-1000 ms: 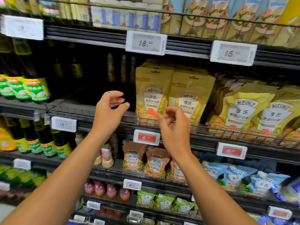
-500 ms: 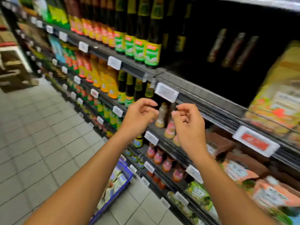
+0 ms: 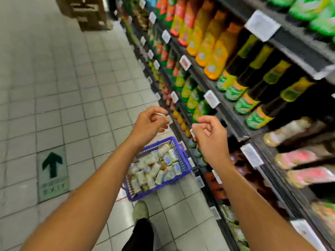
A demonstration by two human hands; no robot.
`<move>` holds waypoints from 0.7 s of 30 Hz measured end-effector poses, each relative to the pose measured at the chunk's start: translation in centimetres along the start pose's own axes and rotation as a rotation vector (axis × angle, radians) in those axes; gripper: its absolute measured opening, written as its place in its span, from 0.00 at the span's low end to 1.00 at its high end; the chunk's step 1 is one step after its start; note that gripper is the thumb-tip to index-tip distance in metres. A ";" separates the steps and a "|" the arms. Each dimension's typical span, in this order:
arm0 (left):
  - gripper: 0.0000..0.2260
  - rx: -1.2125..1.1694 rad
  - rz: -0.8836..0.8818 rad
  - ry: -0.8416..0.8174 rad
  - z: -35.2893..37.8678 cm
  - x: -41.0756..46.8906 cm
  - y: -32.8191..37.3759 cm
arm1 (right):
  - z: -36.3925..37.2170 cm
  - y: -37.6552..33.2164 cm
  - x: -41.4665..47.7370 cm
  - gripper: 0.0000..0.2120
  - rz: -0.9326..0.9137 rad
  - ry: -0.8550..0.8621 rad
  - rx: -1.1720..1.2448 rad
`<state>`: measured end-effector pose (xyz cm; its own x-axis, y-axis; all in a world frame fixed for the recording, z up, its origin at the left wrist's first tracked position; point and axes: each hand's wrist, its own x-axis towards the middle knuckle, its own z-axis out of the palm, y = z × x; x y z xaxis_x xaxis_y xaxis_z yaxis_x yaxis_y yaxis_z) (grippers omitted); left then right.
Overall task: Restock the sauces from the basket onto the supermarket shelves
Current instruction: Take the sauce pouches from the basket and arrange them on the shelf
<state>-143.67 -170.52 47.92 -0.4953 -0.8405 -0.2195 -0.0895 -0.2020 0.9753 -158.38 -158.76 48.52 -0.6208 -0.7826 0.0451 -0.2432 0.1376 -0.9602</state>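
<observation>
A blue plastic basket (image 3: 183,167) stands on the tiled floor against the foot of the shelves, filled with several pale sauce pouches (image 3: 154,169). My left hand (image 3: 148,124) hovers above the basket's far end, fingers loosely curled and holding nothing. My right hand (image 3: 210,136) hangs beside it, close to the shelf edge, fingers curled in and also empty. Both hands are well above the basket and apart from each other. The shelves (image 3: 235,113) run along the right, stocked with bottles and pouches.
Dark bottles with green labels (image 3: 253,102) and orange bottles (image 3: 215,51) fill the upper shelves; pink and tan pouches (image 3: 299,158) lie lower right. White price tags line the shelf edges. Stacked wooden crates (image 3: 88,13) stand down the aisle. My shoe (image 3: 140,209) is behind the basket. A green arrow sticker (image 3: 52,167) marks the floor.
My view has swung left and down from the yellow pouches on the shelf to the aisle floor and the basket. Both hands have left the shelf and dropped, fingers curling in.
</observation>
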 end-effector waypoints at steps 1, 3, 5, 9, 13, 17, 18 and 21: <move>0.11 0.002 -0.030 0.023 -1.4 0.5 -0.9 | 1.3 0.7 0.5 0.07 0.026 -0.019 0.001; 0.10 0.001 -0.086 0.050 -3.7 1.4 -2.7 | 3.4 2.1 1.4 0.09 0.035 -0.040 -0.033; 0.09 -0.002 -0.136 0.075 -5.5 2.1 -4.4 | 5.1 3.2 2.1 0.10 0.065 -0.071 -0.054; 0.08 -0.040 -0.217 0.128 -8.1 3.1 -8.1 | 7.7 6.0 3.0 0.11 0.174 -0.130 -0.091; 0.07 -0.066 -0.307 0.152 -9.4 3.4 -12.1 | 9.1 9.3 3.5 0.04 0.278 -0.177 -0.131; 0.08 -0.072 -0.397 0.195 -9.6 4.0 -16.3 | 9.8 13.1 4.2 0.05 0.402 -0.209 -0.146; 0.08 -0.074 -0.418 0.204 -9.4 4.2 -17.3 | 10.0 14.1 4.6 0.05 0.424 -0.215 -0.156; 0.08 -0.081 -0.493 0.237 -8.9 5.3 -20.7 | 10.5 17.7 6.0 0.05 0.445 -0.248 -0.212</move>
<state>-136.77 -175.26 26.39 -0.2025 -0.7250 -0.6583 -0.1906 -0.6302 0.7527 -158.56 -167.39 28.91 -0.5101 -0.7372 -0.4431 -0.1583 0.5868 -0.7941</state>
